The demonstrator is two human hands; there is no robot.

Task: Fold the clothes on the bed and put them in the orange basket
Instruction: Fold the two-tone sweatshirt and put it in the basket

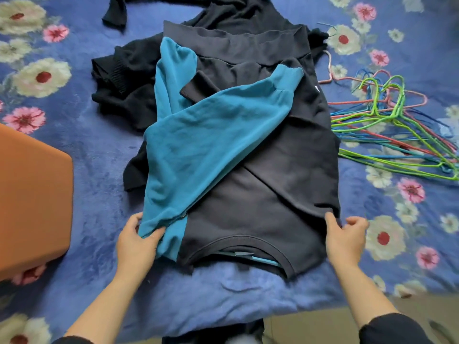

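Note:
A navy sweatshirt (268,202) with teal sleeves lies on the bed, its collar toward me. Both teal sleeves are folded across its body. My left hand (137,242) pinches the teal shoulder edge at the near left corner. At the near right corner my right hand (344,238) grips the navy shoulder edge. Beyond the sweatshirt lie other black clothes (129,78), rumpled. The orange basket (32,199) stands at the left edge of the view.
A heap of coloured wire hangers (387,122) lies on the right side of the bed. The blue floral blanket (87,150) covers the bed. Its near edge (223,316) runs just in front of me, with floor below.

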